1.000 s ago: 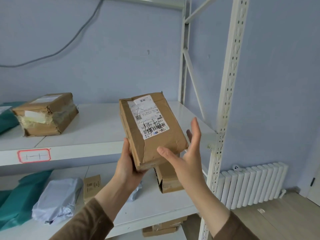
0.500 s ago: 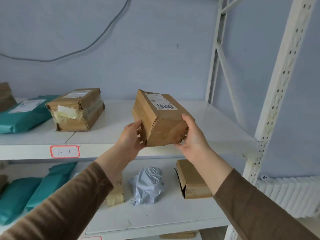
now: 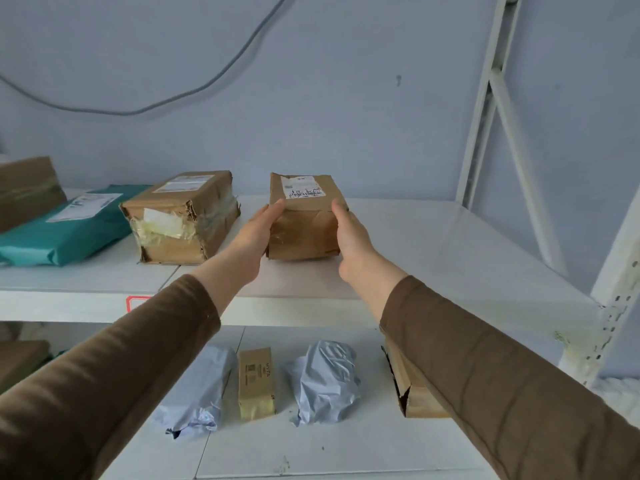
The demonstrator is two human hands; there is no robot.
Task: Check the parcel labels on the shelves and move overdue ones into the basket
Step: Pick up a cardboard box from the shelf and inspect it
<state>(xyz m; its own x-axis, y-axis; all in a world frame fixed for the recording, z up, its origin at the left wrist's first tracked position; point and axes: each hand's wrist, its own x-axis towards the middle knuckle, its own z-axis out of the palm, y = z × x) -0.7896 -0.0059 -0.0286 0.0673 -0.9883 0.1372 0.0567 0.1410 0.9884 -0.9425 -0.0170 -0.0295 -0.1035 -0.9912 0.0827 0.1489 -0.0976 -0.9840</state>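
Note:
A brown cardboard parcel (image 3: 304, 220) with a white printed label on top sits on the white upper shelf (image 3: 433, 244), near its middle. My left hand (image 3: 256, 233) lies flat against the parcel's left side, fingers straight. On the opposite side, my right hand (image 3: 353, 237) presses with its fingertips at the top edge. No basket is in view.
Left of the parcel lie a battered taped box (image 3: 183, 220), a teal mailer (image 3: 65, 226) and another box (image 3: 27, 188). The lower shelf holds two grey-blue bags (image 3: 325, 379), a small carton (image 3: 256, 382) and a brown box (image 3: 412, 393). A white upright post (image 3: 616, 289) stands at the right.
The parcel went from tilted up in front of me, label facing me, to resting on the upper shelf. Both arms reached forward with it.

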